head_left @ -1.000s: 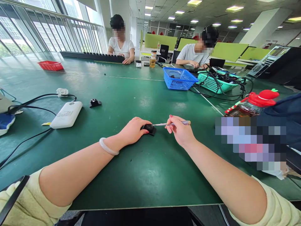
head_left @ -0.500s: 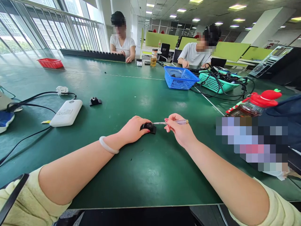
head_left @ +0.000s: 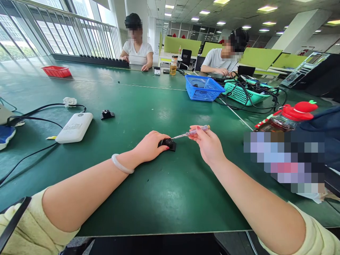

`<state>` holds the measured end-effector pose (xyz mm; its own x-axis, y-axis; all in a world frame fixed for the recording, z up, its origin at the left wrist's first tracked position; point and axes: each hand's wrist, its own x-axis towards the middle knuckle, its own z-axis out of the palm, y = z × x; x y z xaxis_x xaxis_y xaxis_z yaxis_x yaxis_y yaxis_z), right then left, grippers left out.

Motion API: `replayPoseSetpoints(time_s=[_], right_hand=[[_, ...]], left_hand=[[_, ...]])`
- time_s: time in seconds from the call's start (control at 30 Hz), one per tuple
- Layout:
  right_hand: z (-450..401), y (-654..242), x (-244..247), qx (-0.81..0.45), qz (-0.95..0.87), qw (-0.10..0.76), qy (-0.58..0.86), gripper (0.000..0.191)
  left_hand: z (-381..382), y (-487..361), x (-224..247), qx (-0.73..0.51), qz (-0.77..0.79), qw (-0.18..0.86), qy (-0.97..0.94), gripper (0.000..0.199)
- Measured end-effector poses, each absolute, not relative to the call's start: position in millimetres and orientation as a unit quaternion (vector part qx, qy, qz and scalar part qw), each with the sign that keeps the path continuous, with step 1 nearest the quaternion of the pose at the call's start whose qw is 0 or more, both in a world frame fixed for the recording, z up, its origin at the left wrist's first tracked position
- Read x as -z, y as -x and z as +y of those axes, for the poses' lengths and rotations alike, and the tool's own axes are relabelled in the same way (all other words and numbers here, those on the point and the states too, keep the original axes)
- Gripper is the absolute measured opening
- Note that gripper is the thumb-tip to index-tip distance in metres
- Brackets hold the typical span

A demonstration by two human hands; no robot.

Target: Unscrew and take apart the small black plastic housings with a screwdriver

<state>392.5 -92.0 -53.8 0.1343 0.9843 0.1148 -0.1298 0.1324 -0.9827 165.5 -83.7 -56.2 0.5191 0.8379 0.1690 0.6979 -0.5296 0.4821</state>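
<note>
On the green table (head_left: 170, 191), a small black part (head_left: 171, 145) lies between the thumb and fingers of my left hand (head_left: 151, 145), which holds it against the surface. A screwdriver with a clear, purplish handle (head_left: 195, 131) is pinched in my right hand (head_left: 208, 143). Its thin metal shaft slants down to the left, and the tip is at the top of the black part; whether they touch is too small to tell. Another small black part (head_left: 107, 114) sits farther off to the left.
A white power bank (head_left: 75, 128) with black cables lies left. Farther back are a red tray (head_left: 56, 71), a blue basket (head_left: 204, 88) and a green basket (head_left: 248, 95) with cables. A red-lidded jar (head_left: 287, 117) stands right. Two people (head_left: 137, 51) (head_left: 221, 62) sit across the table.
My right hand has shifted slightly right and up, and the screwdriver's handle is tilted higher. My left hand has stayed in place. Across the table, a person has moved a long black item leftward.
</note>
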Motion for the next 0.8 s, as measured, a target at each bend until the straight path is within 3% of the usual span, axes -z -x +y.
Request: replayPoseSetpoints(time_s=[0.2,0.57,0.8], right_hand=[[-92.3,-393.8,52.7,-0.447,-0.439,0.659,0.416,0.034],[-95.5,-391.2,53.6,-0.413,-0.500,0.626,0.434,0.039],[-98.6,-392.7,50.6,-0.358,-0.513,0.650,0.431,0.029]], left_hand=[[-84.6,-165.6,54.2,-0.187,0.452,0.180,-0.853,0.034],[-84.2,-165.7,53.2,-0.188,0.443,0.179,-0.858,0.034],[-83.6,-165.5,55.5,-0.191,0.448,0.177,-0.855,0.034]])
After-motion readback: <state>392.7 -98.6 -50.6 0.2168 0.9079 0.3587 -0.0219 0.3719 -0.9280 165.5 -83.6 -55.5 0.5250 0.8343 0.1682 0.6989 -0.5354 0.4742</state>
